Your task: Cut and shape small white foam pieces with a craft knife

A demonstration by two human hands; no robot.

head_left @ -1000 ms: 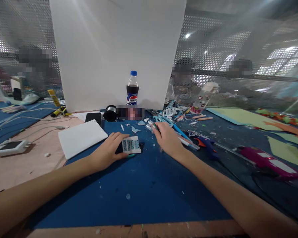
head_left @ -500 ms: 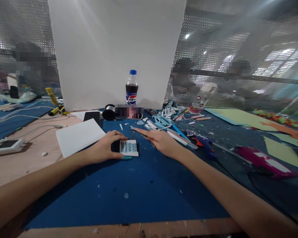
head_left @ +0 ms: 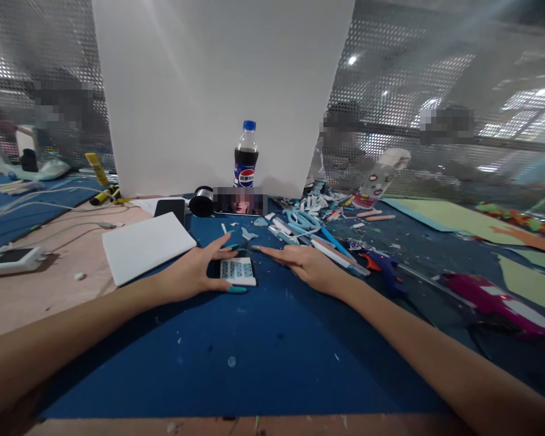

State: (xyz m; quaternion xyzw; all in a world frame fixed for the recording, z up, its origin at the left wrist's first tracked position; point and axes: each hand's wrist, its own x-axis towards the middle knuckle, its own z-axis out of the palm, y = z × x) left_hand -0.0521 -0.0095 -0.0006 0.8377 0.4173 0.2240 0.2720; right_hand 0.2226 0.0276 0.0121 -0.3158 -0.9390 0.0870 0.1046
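A small white card [head_left: 238, 271] with rows of blue patterned squares lies on a thin black base on the blue mat [head_left: 254, 357]. Around its left end is my left hand [head_left: 194, 271], fingers spread. The thumb with its teal nail lies along the near edge; the index finger is raised above the far edge. On the other side, my right hand [head_left: 311, 263] stretches its index finger toward the card's far right corner, close to the left fingertips. Its other fingers curl under and are partly hidden; I make out no object in them.
Behind stand a cola bottle [head_left: 246, 158], a phone [head_left: 243, 204] and a wire spool [head_left: 202, 201]. A white sheet [head_left: 149, 247] lies left. Blue and white scraps [head_left: 306, 218], a blue glue gun [head_left: 386, 269] and a magenta glue gun [head_left: 499, 306] lie right.
My left index finger has lifted off the card's far edge and the left fingers have spread. My right index finger has come lower, nearer the card's far corner. The view has shifted slightly.
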